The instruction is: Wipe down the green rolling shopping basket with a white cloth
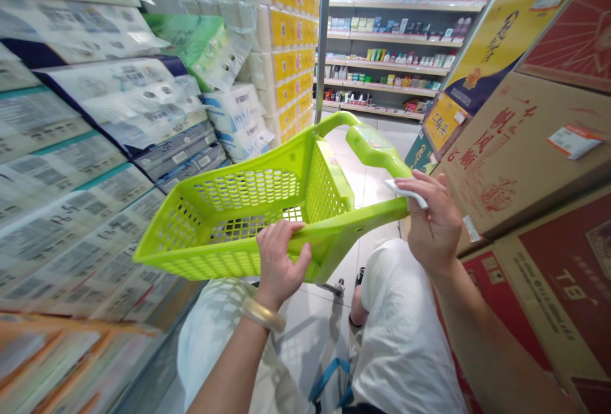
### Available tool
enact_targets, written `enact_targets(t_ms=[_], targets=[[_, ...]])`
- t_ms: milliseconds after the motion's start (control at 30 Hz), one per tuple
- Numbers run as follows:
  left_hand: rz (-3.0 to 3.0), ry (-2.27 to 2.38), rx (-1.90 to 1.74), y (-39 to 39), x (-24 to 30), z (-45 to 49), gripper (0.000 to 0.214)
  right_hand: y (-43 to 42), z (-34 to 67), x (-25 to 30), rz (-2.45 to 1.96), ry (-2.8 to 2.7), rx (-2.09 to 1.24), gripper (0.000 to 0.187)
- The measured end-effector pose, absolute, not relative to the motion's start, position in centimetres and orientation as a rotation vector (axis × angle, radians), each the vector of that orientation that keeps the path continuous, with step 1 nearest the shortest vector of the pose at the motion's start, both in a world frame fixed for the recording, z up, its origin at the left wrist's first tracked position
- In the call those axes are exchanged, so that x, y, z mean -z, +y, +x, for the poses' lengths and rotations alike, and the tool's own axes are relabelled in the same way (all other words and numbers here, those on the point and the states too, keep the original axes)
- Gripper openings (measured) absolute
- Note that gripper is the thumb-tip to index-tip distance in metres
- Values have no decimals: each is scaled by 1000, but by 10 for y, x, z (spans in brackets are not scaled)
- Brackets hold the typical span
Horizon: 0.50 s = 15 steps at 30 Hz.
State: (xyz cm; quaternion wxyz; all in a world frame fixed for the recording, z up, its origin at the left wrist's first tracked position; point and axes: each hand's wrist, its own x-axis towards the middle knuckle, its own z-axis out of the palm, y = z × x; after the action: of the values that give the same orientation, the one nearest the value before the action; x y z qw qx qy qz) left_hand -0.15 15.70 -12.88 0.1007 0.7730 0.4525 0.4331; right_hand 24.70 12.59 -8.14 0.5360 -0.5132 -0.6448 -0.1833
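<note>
A lime-green plastic shopping basket [224,210] with perforated walls is held tilted above my knees. My left hand [279,264] grips its near rim, fingers curled over the edge; a pale bangle sits on that wrist. My right hand [432,220] pinches a white cloth [405,192] and presses it against the basket's green side bar, just below the handle [375,146]. The basket holds nothing. My legs in white trousers [401,331] show beneath it.
Stacked packs of tissue and paper rolls [95,146] fill the left side. Cardboard cartons [529,165] with red print are piled on the right. A narrow tiled aisle [363,178] runs ahead to shelves of small goods [391,57]. A grey metal pole [322,38] stands behind the basket.
</note>
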Motion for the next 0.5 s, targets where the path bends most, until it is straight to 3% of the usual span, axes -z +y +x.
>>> enact_targets(t_ms=[200, 400, 500], targets=[[2290, 1330, -1307, 159, 129, -2, 17, 117, 239, 87, -1139, -1911, 481, 33], [2302, 1313, -1333, 161, 132, -1, 17, 125, 246, 85, -1244, -1526, 474, 25], [2298, 1327, -1342, 162, 133, 0, 17, 123, 224, 89, -1239, -1688, 492, 29]])
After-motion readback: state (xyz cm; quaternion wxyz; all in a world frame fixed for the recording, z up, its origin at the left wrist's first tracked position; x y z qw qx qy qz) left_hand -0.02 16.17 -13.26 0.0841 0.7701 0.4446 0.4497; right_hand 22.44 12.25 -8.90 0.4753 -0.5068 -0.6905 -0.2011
